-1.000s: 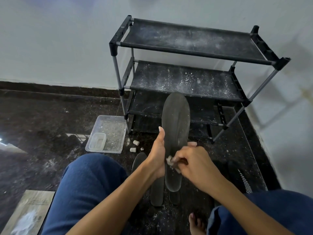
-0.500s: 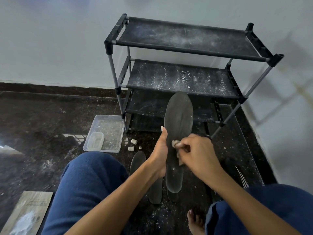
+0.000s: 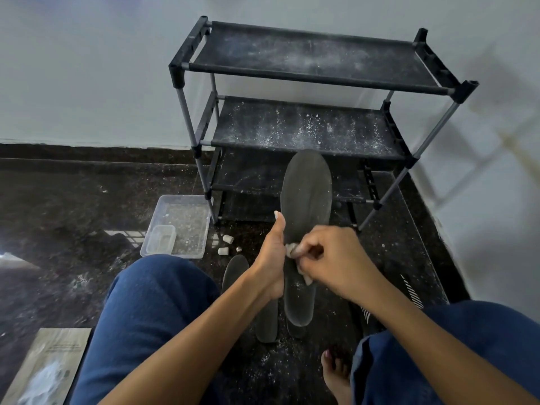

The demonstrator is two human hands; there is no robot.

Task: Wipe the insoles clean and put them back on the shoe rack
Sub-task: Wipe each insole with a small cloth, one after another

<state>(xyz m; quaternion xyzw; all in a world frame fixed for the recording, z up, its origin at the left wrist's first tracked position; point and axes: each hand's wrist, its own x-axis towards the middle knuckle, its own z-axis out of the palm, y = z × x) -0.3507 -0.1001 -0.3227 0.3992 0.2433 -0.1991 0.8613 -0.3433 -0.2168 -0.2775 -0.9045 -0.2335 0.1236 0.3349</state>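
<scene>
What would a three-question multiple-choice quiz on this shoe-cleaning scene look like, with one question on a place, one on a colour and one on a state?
1. Where is the clear plastic tray?
A. On the floor left of the rack
B. On the top shelf
C. On the person's lap

2. What colour are the person's trousers?
A. Red
B. Dark blue
C. White

3. What state are the shelves of the black metal-framed shoe rack in?
A. Spotless
B. Wet
C. Dusted with white powder

Answers:
1 A: the tray sits on the dark floor beside the rack's left legs.
2 B: both knees are dark blue.
3 C: white specks cover the upper shelves, while the left hand holds the dark grey insole and the right hand rubs it with a small pale cloth.
</scene>
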